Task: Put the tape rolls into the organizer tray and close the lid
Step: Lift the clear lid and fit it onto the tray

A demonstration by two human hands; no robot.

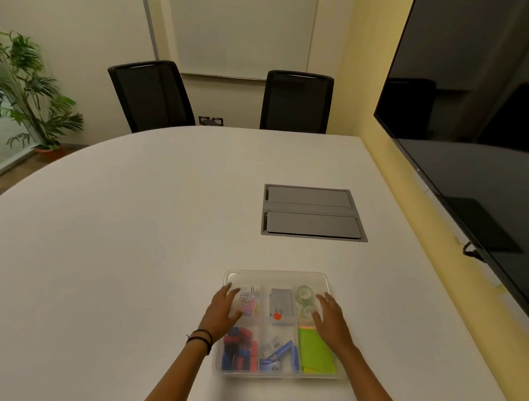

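Observation:
A clear plastic organizer tray point(275, 276) lies on the white table in front of me, with a transparent lid over it. Two clear tape rolls point(304, 299) sit in its far right compartment. My left hand point(223, 313) rests flat on the lid's left side with fingers spread. On the lid's right side lies my right hand point(331, 321), also flat, fingers apart. Neither hand grips anything. Other compartments hold paper clips, a grey box, red and blue pieces, staples and green sticky notes.
A grey cable hatch point(313, 212) is set into the table beyond the tray. Two black chairs point(297, 101) stand at the far edge. A large dark screen point(478, 120) hangs on the right wall, and a potted plant point(25, 89) stands at the left.

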